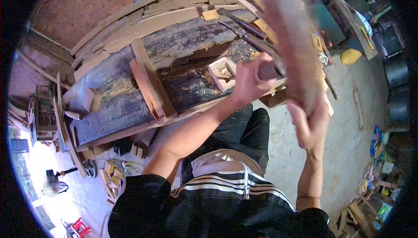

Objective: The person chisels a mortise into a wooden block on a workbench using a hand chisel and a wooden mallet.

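My right hand (310, 122) grips the near end of a long, thick brown piece of wood (294, 46), smeared by motion and held upright over the bench's right end. My left hand (251, 81) is closed around a dark, round-ended tool handle (269, 70) just left of that wood; the tool's working end cannot be made out. Beside the left hand, on the bench, lies a small pale wooden block (214, 70) with a hollow cut into it and shavings inside. Dark-handled long tools (246, 25) lie beyond my left hand.
The dark, worn workbench (174, 33) has a broken gap and scattered shavings. Two wooden bars (148, 79) cross it left of the block. Planks (174, 9) lean along the brick wall (96, 2). A yellow object (351, 56) lies on the floor at right.
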`<state>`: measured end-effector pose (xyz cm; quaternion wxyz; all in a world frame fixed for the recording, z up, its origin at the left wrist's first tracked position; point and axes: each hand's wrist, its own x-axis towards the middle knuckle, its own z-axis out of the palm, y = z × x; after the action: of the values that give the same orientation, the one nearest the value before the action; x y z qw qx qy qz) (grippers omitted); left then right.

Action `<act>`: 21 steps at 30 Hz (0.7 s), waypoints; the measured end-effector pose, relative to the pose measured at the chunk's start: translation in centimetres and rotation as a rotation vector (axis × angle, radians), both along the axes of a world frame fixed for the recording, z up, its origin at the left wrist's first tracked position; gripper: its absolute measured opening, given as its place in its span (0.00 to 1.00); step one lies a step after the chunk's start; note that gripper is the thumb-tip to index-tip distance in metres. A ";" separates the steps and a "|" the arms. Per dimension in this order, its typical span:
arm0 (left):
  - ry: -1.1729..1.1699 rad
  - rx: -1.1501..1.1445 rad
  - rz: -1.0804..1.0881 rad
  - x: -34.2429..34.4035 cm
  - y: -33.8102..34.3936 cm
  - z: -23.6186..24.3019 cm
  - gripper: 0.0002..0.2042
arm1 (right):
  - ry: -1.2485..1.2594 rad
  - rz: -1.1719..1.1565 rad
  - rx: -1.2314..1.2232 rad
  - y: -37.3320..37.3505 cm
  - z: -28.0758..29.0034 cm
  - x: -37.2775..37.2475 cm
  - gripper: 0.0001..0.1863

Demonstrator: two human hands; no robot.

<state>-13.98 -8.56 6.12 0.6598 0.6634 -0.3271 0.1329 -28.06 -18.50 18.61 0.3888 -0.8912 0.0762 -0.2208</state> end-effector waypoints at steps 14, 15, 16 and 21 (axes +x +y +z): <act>0.218 -0.199 -0.036 3.2 1.0 2.6 0.10 | 0.145 -0.040 0.229 -0.5 -2.7 -2.3 0.30; 0.163 -0.178 0.111 4.4 2.0 2.5 0.09 | 0.151 -0.091 0.300 -0.6 -2.7 -2.8 0.30; 0.076 -0.174 0.264 5.8 2.4 2.4 0.07 | 0.158 -0.140 0.371 -0.6 -2.9 -3.1 0.31; 0.268 -0.246 0.160 6.6 3.9 4.9 0.08 | 0.138 -0.169 0.492 -0.7 -4.3 -3.8 0.29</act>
<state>-7.38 -4.64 11.00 0.7608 0.6134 -0.1639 0.1342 -31.86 -19.24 14.31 0.5677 -0.7734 0.2280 -0.1662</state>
